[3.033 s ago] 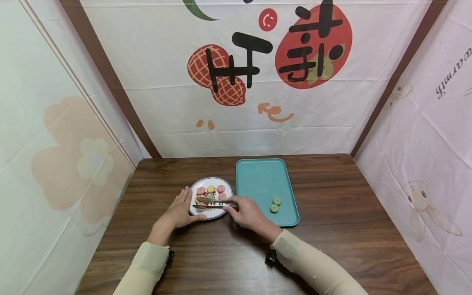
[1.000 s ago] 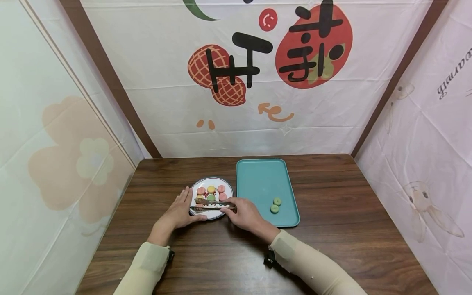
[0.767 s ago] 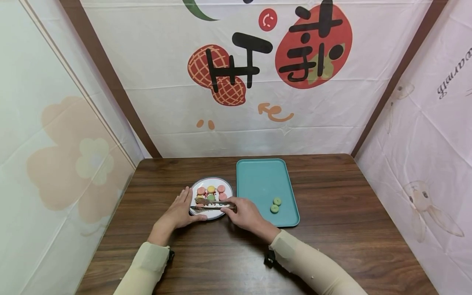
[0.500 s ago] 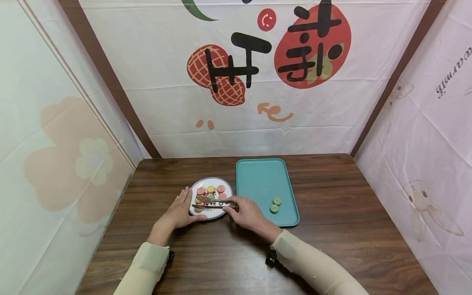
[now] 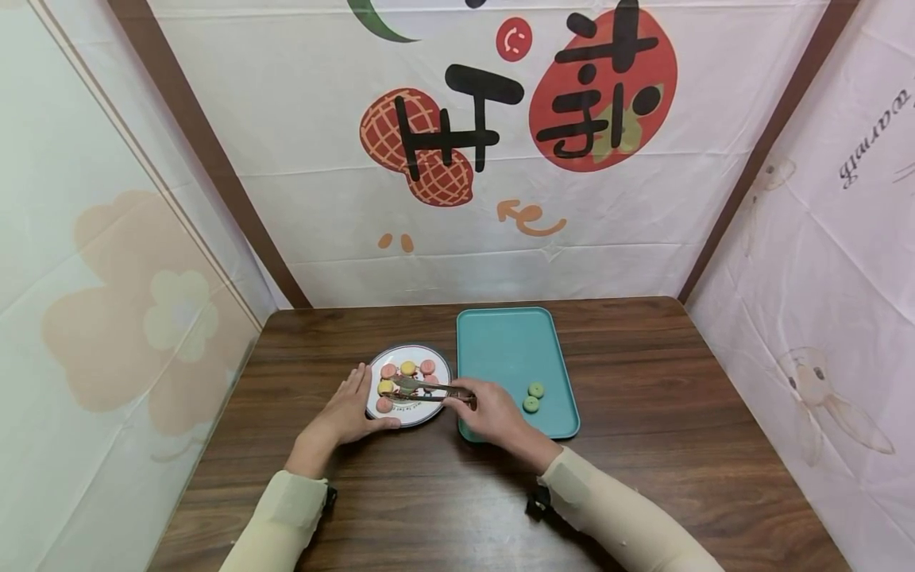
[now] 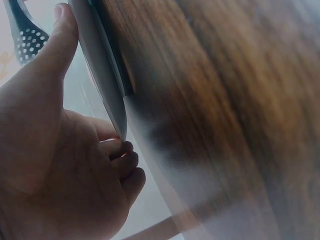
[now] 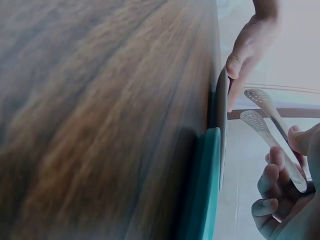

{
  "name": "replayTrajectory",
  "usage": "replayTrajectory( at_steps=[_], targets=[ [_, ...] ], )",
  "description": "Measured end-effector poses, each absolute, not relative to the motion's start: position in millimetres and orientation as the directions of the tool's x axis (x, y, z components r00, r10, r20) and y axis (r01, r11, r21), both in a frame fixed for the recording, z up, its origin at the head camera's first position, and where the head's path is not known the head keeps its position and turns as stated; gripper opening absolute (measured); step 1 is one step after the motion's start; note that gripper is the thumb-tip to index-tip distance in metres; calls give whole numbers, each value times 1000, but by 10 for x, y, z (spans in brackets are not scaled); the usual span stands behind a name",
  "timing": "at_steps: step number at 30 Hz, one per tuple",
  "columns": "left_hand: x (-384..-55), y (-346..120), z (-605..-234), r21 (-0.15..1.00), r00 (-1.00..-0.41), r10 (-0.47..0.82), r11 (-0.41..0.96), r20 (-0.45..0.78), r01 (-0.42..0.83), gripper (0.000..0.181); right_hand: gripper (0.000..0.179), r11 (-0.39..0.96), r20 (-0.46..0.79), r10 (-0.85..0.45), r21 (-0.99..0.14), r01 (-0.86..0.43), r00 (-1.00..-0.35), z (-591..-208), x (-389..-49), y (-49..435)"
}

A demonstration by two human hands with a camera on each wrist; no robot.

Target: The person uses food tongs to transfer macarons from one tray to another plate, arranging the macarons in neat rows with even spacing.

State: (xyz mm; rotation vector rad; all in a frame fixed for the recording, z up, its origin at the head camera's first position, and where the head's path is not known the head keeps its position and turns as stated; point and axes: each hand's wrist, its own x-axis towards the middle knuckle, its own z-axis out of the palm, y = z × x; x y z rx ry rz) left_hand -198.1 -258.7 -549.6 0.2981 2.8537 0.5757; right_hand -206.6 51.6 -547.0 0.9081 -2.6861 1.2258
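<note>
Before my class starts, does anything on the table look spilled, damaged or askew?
Nothing stands out: pink and yellow round pieces sit on the white round plate, two green round pieces lie on the teal rectangular tray, and the right hand holds metal tongs; no spill shows.

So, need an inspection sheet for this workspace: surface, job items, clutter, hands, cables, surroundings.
Surface: wood-grain tabletop.
Plate: blue-rimmed white plate, bearing pink macarons and yellow macarons.
Tray: teal tray to the plate's right; two green macarons on its near half.
Tongs: perforated metal tongs, tips apart above the plate.
Clutter: nothing seen.
Left hand: spread against the plate's left edge.
Right hand: grips the tongs.
Cables: nothing seen.
Surroundings: printed fabric backdrop behind, similar sheets on both sides.
</note>
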Motion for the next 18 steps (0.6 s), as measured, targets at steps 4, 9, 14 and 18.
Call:
replayTrajectory(
  at_steps=[4,9,14,18],
  targets=[
    [-1976,-2581,-5485,405,-956,237,902,-174,150,133,32,500,282,-489,-685,-530,-826,-5443,-2049,579],
    [-1972,-2575,-5475,403,-954,240,903,-178,152,132,30,511,298,-473,-674,-534,-829,-5427,-2024,667],
    [-1972,-2572,-5465,409,-953,240,900,-183,147,132,36,521,301,-443,-680,-516,-844,-5417,-2007,758],
    [-1974,-2569,-5460,410,-952,239,901,-193,143,132,37,533,307,-414,-681,-502,-857,-5396,-1996,830]
  ],
)
